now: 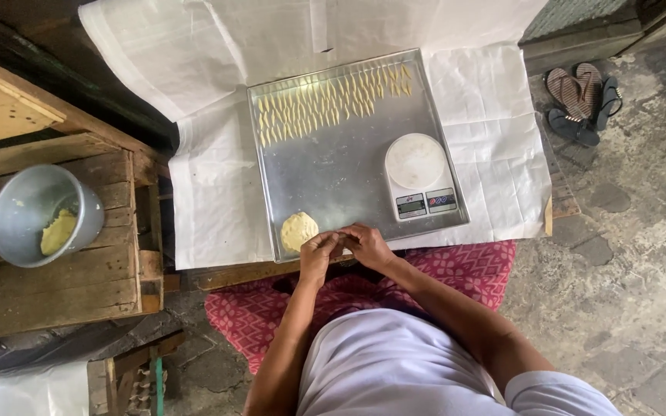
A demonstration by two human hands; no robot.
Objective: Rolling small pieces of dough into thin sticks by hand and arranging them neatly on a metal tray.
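My left hand (318,252) and my right hand (368,245) meet at the near edge of a metal tray (333,166), fingers pinched together on a small piece of dough that is mostly hidden between them. A flat round lump of yellow dough (299,230) lies on the tray just left of my left hand. Several small pointed dough pieces (325,104) stand in rows along the tray's far side. A small white kitchen scale (419,176) sits on the tray's right part.
White paper (210,185) covers the low table under the tray. A grey metal pot (40,216) with yellow dough rests on a wooden crate (63,285) at left. Sandals (580,100) lie on the stone floor at right. A red patterned cloth (464,270) covers my lap.
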